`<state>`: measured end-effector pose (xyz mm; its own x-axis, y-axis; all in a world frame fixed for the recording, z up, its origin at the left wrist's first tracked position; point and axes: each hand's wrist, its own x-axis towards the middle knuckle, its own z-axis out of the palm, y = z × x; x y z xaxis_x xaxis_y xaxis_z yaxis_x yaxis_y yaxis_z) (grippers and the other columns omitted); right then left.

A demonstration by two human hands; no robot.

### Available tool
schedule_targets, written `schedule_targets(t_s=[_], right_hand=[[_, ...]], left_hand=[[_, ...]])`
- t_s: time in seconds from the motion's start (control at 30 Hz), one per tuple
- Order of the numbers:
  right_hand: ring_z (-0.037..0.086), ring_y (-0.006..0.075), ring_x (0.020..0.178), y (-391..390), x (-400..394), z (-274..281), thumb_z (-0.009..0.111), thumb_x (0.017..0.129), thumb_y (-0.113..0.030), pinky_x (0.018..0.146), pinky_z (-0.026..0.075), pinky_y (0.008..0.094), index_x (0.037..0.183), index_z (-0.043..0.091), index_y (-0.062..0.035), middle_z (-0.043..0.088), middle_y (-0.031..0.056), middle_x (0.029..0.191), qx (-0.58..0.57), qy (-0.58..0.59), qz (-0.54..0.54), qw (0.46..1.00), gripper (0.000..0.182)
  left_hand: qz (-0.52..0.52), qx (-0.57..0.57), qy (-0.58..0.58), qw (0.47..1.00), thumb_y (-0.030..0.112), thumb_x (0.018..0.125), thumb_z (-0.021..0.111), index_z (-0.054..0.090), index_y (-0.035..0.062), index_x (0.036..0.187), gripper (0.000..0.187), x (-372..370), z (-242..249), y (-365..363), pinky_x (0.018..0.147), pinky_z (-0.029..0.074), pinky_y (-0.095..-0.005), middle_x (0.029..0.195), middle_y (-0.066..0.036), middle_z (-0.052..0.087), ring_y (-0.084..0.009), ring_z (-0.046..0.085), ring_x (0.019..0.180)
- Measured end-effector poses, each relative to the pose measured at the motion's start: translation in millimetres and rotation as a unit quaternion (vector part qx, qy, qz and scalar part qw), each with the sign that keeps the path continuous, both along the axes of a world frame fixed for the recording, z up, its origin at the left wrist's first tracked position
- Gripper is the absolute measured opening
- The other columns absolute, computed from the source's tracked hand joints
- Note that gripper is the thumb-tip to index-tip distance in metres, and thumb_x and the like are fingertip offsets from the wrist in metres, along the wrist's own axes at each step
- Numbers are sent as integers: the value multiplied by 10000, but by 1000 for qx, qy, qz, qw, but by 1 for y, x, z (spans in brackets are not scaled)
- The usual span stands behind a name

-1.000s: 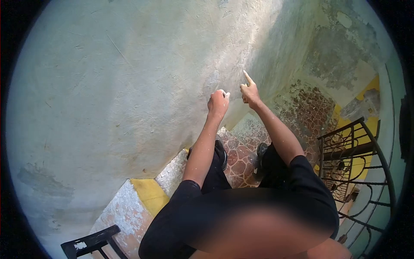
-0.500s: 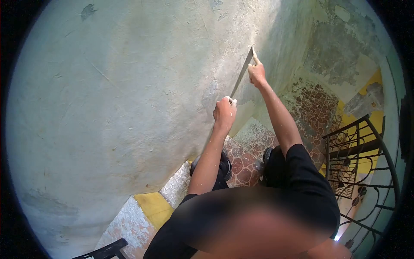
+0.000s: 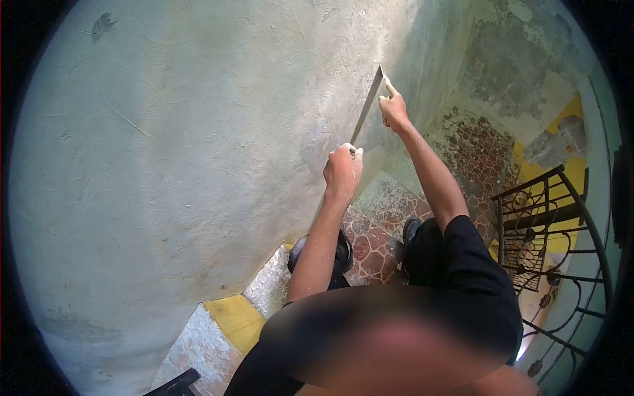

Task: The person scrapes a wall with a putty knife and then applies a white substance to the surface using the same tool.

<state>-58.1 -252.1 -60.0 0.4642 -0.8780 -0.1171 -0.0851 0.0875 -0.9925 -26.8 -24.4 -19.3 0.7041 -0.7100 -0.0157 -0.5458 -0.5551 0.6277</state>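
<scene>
A long, thin dark blade (image 3: 367, 109) lies slanted against the pale plastered wall (image 3: 198, 145). My left hand (image 3: 343, 170) is closed round its lower end, with pale smears on the fingers. Near the blade's upper end is my right hand (image 3: 393, 109), its index finger stretched toward the tip and the other fingers curled. Whether the right hand's curled fingers touch the blade is too small to tell.
A black metal railing (image 3: 551, 224) stands at the right. Below my feet are reddish patterned tiles (image 3: 375, 254). Steps with a yellow patch (image 3: 236, 320) run along the wall's base at lower left. A dark rail end (image 3: 177, 384) shows at the bottom.
The blade's upper end has shifted slightly left and up. My right index finger now sits a little apart from the blade's edge. My left hand has barely moved.
</scene>
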Motion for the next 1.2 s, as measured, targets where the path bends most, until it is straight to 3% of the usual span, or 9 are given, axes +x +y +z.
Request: schedule_targets(t_s=[0.13, 0.2, 0.27, 0.4, 0.67, 0.87, 1.07, 1.13, 1.2], right_hand=[[449, 147, 429, 19, 0, 8, 473, 901, -41, 393, 392, 349, 1593, 386, -389, 547, 44, 618, -1, 16, 20, 1000, 779], [461, 138, 455, -24, 15, -6, 481, 896, -35, 408, 398, 341, 1597, 378, -386, 563, 45, 641, -5, 8, -5, 1000, 791], [376, 122, 386, -49, 22, 4, 447, 931, -40, 358, 317, 328, 1638, 292, -318, 459, 6, 552, 13, -64, -30, 997, 776], [407, 112, 434, -27, 1, 1, 503, 920, -28, 388, 341, 332, 1610, 376, -309, 520, 14, 610, -18, -10, 26, 999, 755], [399, 126, 416, -27, 5, 4, 500, 927, -29, 379, 326, 344, 1595, 397, -349, 490, 11, 576, 42, -15, -2, 999, 749], [432, 140, 414, 2, -12, 6, 489, 898, -23, 387, 381, 342, 1589, 396, -376, 505, 20, 582, 25, 18, 62, 998, 782], [510, 160, 416, -30, -11, 0, 500, 886, -33, 385, 409, 354, 1547, 491, -290, 623, 96, 661, 27, 45, 2, 999, 710], [666, 277, 559, -28, -16, 4, 511, 863, -25, 529, 529, 413, 1525, 518, -228, 724, 221, 833, -34, 93, 14, 995, 693], [687, 306, 623, -45, -4, -38, 511, 865, -35, 593, 544, 423, 1539, 493, -224, 722, 247, 859, -124, 92, -4, 988, 700]], left_hand=[[5, -6, 14, 1000, 293, 948, 688, 745, -3, 1029, 312, 6, -6, 1, 832, 573, -447, 976, -211, 764, -376, 743, 947], [8, -8, 9, 1000, 293, 948, 688, 746, 0, 1026, 308, 1, 0, 1, 829, 572, -444, 972, -210, 763, -378, 741, 945], [11, -6, -5, 1000, 293, 948, 688, 747, 3, 1024, 305, 3, 0, 1, 826, 572, -441, 968, -210, 762, -380, 740, 944], [16, -20, 1, 1000, 281, 955, 679, 746, 5, 1021, 292, 9, 4, 1, 823, 568, -437, 967, -210, 761, -386, 736, 938], [-4, -52, 6, 999, 270, 966, 669, 721, -35, 1070, 327, -12, 11, -10, 840, 562, -430, 977, -228, 757, -370, 741, 945], [-16, -142, -6, 990, 258, 980, 662, 682, -43, 1159, 351, -15, 3, -32, 821, 573, -420, 985, -234, 757, -348, 753, 938], [-9, -140, -6, 990, 255, 987, 658, 661, -36, 1211, 367, -33, 6, -56, 822, 577, -422, 1006, -241, 755, -356, 753, 936], [-22, -114, -34, 993, 268, 989, 652, 662, -31, 1211, 372, -41, 6, -63, 833, 572, -439, 1022, -249, 750, -377, 746, 953], [-19, -118, -27, 992, 276, 987, 651, 665, -24, 1209, 373, -44, 9, -70, 841, 568, -449, 1030, -251, 747, -392, 737, 968]])
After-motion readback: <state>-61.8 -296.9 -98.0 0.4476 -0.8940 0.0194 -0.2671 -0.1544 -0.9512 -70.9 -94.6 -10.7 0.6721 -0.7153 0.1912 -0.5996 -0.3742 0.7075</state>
